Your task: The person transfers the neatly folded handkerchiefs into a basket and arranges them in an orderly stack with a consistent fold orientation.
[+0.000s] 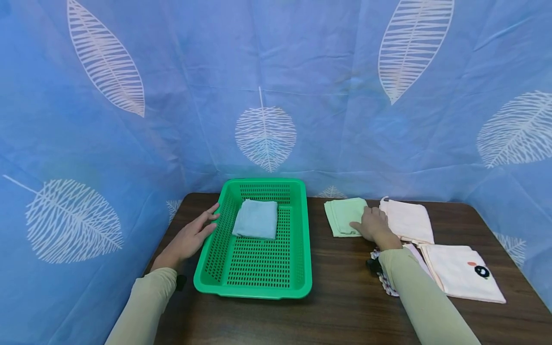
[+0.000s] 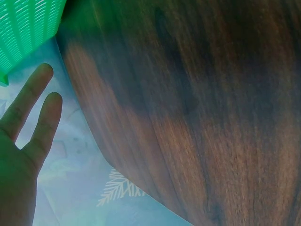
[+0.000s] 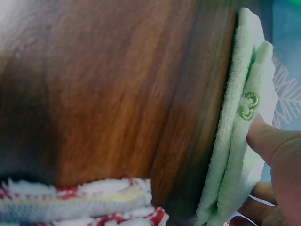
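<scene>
My left hand (image 1: 185,243) is spread at the left side of a green plastic basket (image 1: 258,293), its fingertips right at the rim. Inside the basket, toward the back, lies a folded light-blue towel (image 1: 255,219). My right hand (image 1: 373,225) reaches over the right end of a folded light-green towel (image 1: 343,218) that lies flat on the table. In the right wrist view the thumb (image 3: 265,140) touches this towel beside a small embroidered mark, while the other fingers (image 3: 263,190) bend near its edge, partly hidden.
Right of my right hand lie a folded pale-pink towel (image 1: 407,221) and a white towel (image 1: 459,270) with a dark round design. A patterned cloth (image 1: 386,283) is partly hidden under my right forearm. The dark wooden table (image 1: 340,287) meets a blue leaf-print curtain (image 1: 327,134) behind.
</scene>
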`<state>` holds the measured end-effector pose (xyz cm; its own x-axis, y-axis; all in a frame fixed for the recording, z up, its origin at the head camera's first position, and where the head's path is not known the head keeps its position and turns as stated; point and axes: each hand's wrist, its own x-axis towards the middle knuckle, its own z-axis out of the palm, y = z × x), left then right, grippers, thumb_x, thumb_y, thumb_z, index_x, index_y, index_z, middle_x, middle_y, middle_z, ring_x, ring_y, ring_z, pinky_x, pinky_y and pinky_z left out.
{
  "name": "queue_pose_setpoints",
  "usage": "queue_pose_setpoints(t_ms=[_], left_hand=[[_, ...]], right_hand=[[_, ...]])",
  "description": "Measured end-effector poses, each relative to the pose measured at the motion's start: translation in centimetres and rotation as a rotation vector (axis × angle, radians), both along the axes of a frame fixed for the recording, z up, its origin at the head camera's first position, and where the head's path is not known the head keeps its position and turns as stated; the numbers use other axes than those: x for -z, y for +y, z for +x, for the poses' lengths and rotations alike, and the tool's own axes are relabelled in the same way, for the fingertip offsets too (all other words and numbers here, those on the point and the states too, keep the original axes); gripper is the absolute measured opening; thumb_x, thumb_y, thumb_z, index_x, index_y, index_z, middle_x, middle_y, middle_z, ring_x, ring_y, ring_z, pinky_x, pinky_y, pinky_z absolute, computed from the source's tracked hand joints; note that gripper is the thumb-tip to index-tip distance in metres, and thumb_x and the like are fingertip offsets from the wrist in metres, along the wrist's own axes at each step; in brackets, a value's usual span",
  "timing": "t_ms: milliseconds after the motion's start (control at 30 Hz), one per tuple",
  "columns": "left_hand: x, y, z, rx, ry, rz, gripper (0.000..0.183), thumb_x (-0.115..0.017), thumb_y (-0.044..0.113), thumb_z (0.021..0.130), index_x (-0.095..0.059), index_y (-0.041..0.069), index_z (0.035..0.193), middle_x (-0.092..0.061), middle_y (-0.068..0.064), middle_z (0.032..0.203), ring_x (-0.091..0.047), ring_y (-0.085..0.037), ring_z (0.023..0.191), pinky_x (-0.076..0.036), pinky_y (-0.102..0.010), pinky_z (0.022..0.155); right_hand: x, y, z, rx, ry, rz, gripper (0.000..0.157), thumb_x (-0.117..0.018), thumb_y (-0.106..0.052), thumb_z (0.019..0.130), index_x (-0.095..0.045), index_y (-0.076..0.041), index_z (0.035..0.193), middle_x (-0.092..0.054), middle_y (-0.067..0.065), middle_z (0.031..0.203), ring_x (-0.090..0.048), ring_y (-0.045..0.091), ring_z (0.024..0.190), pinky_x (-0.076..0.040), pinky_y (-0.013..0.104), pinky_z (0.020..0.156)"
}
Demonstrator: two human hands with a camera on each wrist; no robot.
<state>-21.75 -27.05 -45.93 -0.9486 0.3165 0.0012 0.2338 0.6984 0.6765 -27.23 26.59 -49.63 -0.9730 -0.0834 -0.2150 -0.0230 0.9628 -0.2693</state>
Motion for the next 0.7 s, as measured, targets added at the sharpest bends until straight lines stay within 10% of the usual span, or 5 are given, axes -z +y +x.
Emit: queue_pose_setpoints(t_ms=[700], left_hand=[[0.30, -0.10, -0.18, -0.010, -0.002, 0.007, 0.036, -0.038, 0.049, 0.110, -0.046, 0.028, 0.139, -0.025, 0.014, 0.169, -0.029, -0.031, 0.156, -0.033, -0.067, 0.117]], right_hand=[[-0.07, 0.13, -0.69, 0.135, 0.000, -0.163, 0.093, -0.066, -0.035, 0.100, -0.013, 0.015, 0.157, -0.021, 0.048, 0.150, -0.026, 0.066, 0.133, -0.033, 0.071, 0.110]])
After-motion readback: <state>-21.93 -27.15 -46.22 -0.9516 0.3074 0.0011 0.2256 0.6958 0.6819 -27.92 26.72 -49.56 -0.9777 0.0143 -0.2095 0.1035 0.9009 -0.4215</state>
